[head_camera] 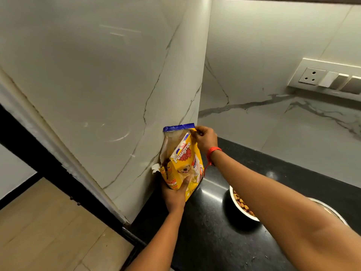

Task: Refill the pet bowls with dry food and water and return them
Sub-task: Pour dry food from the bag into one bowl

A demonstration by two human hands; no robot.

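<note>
Standing against the marble wall panel (pixel 109 98), the yellow food bag (pixel 182 165) is gripped low by the left hand (pixel 174 194) and pinched at its top by the right hand (pixel 205 138). Rightward, the food bowl (pixel 241 206) holds kibble; water apparently remains. The black counter (pixel 211 237) edge lies close left; open room lies right.

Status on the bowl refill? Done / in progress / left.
Done: one bowl on the black counter holds kibble. In hand: the left hand grips the food bag low, the right hand pinches its top, against the marble wall. Left: the steel bowl, mostly hidden by the right arm, contents unclear; returning both.
</note>
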